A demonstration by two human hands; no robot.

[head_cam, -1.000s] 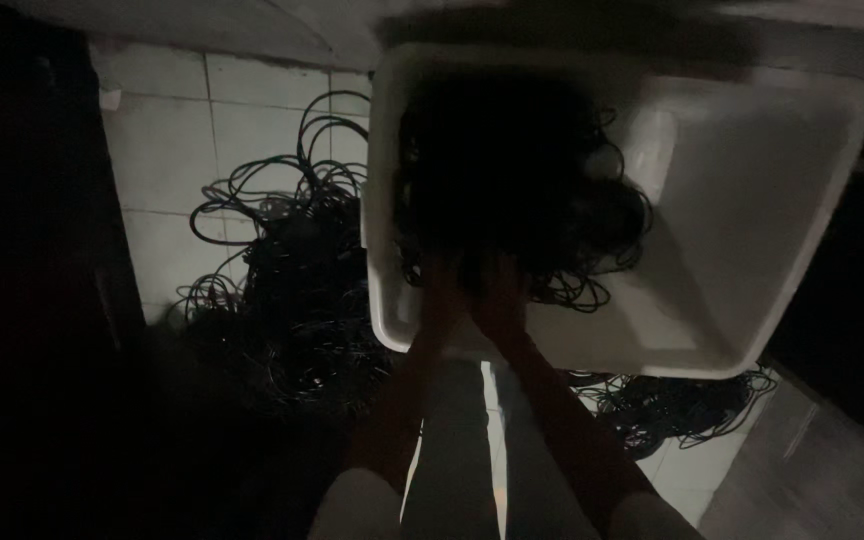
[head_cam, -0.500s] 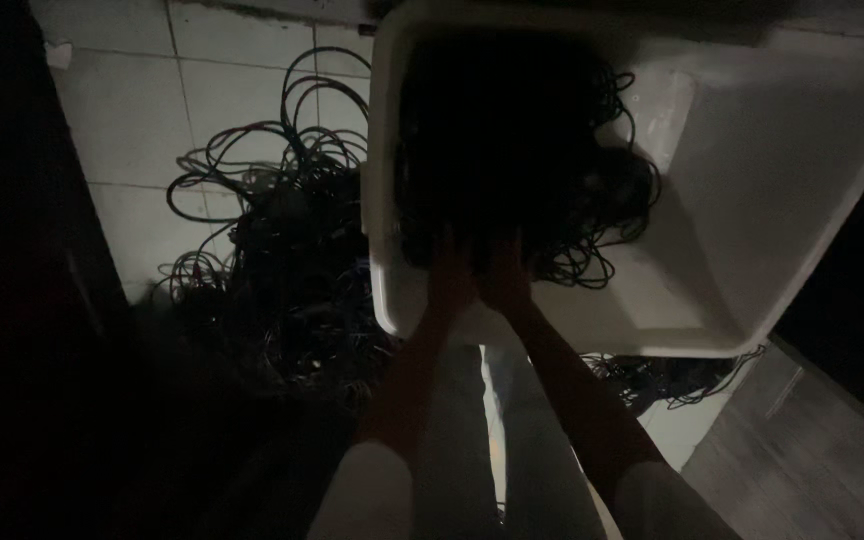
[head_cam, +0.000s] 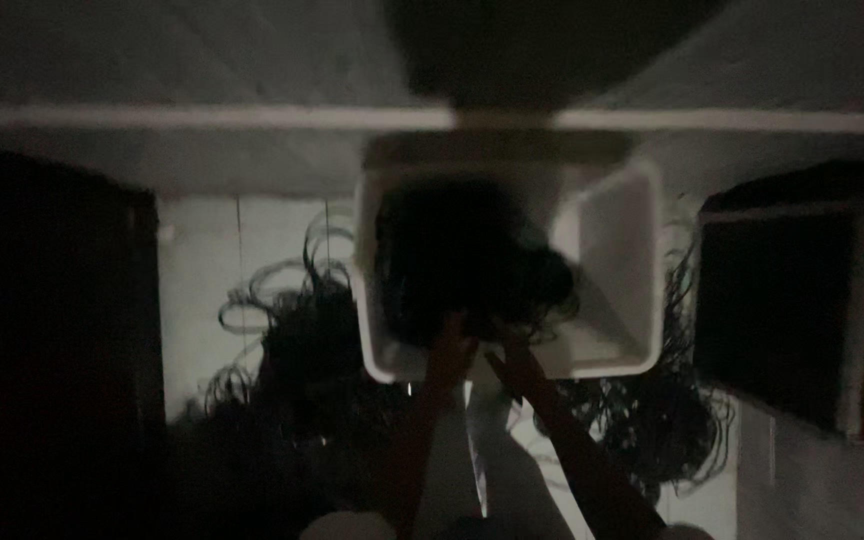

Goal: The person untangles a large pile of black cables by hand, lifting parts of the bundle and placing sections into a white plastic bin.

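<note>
Both the left hand (head_cam: 449, 352) and right hand (head_cam: 519, 362) reached over the near rim of the white tub (head_cam: 612, 250) into its tangled black cables (head_cam: 462, 265); neither grip could be made out in the dark.

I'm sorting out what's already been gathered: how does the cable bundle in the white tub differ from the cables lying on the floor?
The cable bundle in the tub is one dense dark clump inside the white tub; the floor cables sprawl across pale tiles with loose loops sticking out. Both hands, left and right, reach the tub bundle, while the floor cables lie untouched. Both look like thin dark cable; the dim light hides finer detail.
</note>
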